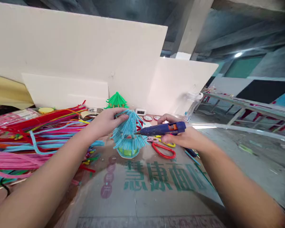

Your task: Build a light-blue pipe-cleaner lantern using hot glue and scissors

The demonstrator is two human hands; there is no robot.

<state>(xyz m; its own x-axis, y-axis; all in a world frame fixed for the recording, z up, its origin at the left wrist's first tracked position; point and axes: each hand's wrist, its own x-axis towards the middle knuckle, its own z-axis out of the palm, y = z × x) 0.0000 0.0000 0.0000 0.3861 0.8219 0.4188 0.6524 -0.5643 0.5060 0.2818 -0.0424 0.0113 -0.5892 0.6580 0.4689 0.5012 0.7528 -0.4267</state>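
My left hand (pixel 106 122) grips the top left of a light blue pipe-cleaner pagoda roof (pixel 129 133) that stands on a small green-and-blue base on the cardboard sheet (pixel 142 190). My right hand (pixel 180 136) is closed around a blue hot glue gun (pixel 163 129). Its nozzle points left and touches the right side of the blue roof.
A heap of pink, red and blue pipe cleaners (pixel 26 136) lies at the left. Red-handled scissors (pixel 163 151) and yellow-handled scissors lie just right of the blue model. A finished green pagoda (pixel 116 100), a small clock (pixel 140 111) and a clear bottle (pixel 191 104) stand behind, against white boards.
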